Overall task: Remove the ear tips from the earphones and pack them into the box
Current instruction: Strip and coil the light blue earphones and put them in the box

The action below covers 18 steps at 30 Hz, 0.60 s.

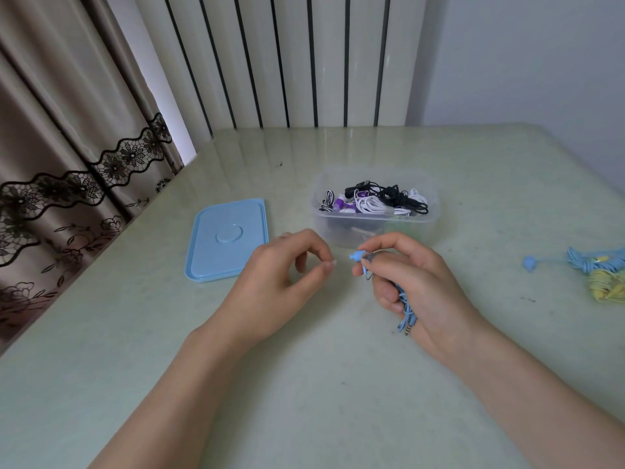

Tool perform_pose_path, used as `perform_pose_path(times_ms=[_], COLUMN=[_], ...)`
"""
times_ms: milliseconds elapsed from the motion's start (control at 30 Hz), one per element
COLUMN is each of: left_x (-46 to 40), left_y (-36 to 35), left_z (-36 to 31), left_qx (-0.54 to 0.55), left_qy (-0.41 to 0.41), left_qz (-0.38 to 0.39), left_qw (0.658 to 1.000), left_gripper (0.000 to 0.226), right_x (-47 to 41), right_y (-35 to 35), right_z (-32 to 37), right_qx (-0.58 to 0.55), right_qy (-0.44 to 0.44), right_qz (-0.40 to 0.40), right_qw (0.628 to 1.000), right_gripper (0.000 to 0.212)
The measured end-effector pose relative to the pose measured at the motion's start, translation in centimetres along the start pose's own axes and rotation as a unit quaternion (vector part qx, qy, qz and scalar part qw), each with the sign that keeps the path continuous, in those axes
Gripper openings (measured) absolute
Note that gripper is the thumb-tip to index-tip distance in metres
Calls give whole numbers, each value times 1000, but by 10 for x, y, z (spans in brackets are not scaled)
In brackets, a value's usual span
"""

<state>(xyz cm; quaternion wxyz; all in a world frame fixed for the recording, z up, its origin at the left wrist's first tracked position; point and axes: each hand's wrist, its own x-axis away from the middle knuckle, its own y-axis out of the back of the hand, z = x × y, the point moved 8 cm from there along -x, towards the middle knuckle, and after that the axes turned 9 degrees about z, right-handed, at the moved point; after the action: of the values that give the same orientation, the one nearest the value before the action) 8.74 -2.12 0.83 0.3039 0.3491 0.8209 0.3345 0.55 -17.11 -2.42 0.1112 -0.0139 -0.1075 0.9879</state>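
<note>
My right hand (416,282) grips a coiled blue earphone (359,258), its bud sticking out to the left between thumb and forefinger and its plug hanging below the palm. My left hand (280,279) is just left of the bud, thumb and forefinger pinched together on a small clear ear tip (333,263). Behind both hands stands the clear plastic box (375,225), open, with white, black and purple earphones inside.
The box's blue lid (228,238) lies flat to the left of the box. More blue earphones (588,260) and a yellow bundle (607,286) lie at the table's right edge. A curtain hangs at the left, a radiator behind the pale green table (304,384).
</note>
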Motion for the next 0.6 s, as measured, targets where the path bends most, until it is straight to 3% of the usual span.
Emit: perform_pose_path(times_ms=[267,600], left_x=[-2,-2], left_y=[-11,-10], left_z=[-12,-13], left_qx=[96,132], left_qy=[-11,-16], left_qz=[10,7], left_qw=[995,991], left_gripper=[9,12], right_x=[1,2], right_y=[-4,-4], right_z=[2,2], right_qx=[16,29], right_qy=[23,38], right_qz=[11,9], right_qw=[1000,999], right_gripper=[8,6])
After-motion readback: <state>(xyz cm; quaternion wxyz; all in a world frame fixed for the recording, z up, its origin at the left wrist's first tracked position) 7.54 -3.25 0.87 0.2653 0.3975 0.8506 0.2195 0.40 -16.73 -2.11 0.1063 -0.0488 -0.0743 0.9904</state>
